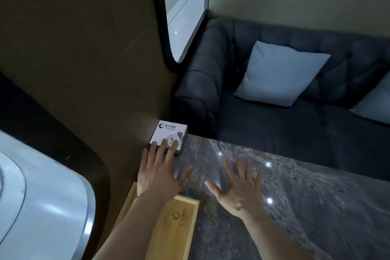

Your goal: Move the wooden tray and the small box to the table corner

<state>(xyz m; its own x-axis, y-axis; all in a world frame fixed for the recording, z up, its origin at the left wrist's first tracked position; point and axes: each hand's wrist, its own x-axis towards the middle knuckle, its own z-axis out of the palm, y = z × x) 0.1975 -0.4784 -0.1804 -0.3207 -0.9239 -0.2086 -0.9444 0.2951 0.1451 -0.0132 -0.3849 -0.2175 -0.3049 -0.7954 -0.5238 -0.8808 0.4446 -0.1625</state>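
A small box (pixel 168 135) sat at the far corner of the worktop (pixel 295 207), tight against the brown wall (pixel 84 69), with the fingertips (pixel 163 142) of the left hand (pixel 157 173) resting flat on its near edge. That grip was spread, pinching nothing. The right hand (pixel 238 188) lay or hovered palm down over the bare stone beside it, fingers fanned and holding nothing; contact could not be told. The wooden tray (pixel 181 219) lay along the wall just behind the box, partly under the left forearm. By the look of it both things had reached the corner, and little beyond letting go remained. The box was white printed card, square and shallow. The tray was pale wood, rectangular, with a raised rim and a stamped mark. The worktop was grey veined stone, polished enough to throw back ceiling lights.
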